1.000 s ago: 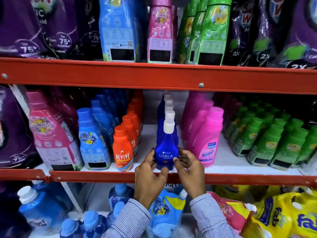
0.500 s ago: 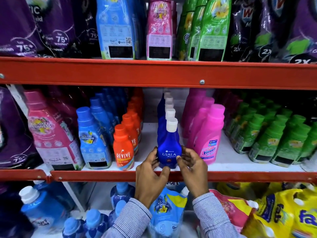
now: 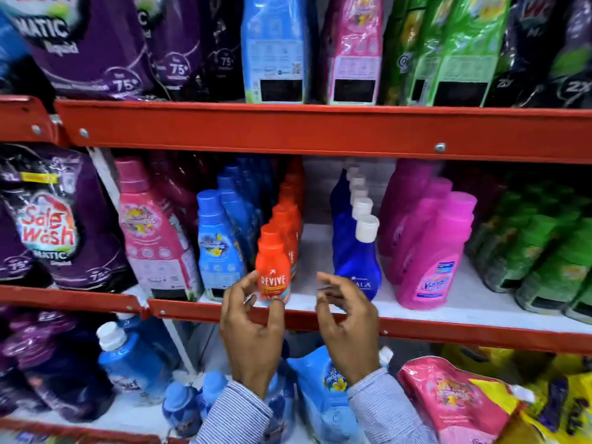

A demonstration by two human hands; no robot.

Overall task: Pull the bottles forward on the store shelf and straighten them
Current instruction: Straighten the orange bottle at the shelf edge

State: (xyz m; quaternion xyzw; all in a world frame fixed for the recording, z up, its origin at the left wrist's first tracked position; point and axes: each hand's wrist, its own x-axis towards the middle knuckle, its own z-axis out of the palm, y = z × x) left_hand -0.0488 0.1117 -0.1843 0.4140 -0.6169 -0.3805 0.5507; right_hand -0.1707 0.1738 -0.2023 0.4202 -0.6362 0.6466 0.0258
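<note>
The front orange Revive bottle (image 3: 273,270) stands at the edge of the middle red shelf (image 3: 448,331), heading a row of orange bottles. My left hand (image 3: 253,331) pinches its lower part, fingers on its left side and thumb at the front. My right hand (image 3: 347,325) hovers with fingers apart and holds nothing, between the orange bottle and the blue Ujala bottle (image 3: 355,261). That blue bottle, white-capped, stands at the front of its row and leans slightly right; my right fingers hide part of its label.
Pink Vanish bottles (image 3: 432,261) stand right of the blue row, with green bottles (image 3: 544,261) beyond. Light blue bottles (image 3: 214,245) and a big pink bottle (image 3: 150,238) are to the left. Pouches fill the upper shelf (image 3: 320,129) and the lower shelf.
Both hands let go of the blue Ujala bottle and moved left. My left hand has taken hold of the orange Revive bottle; the view swung left and is blurred.
</note>
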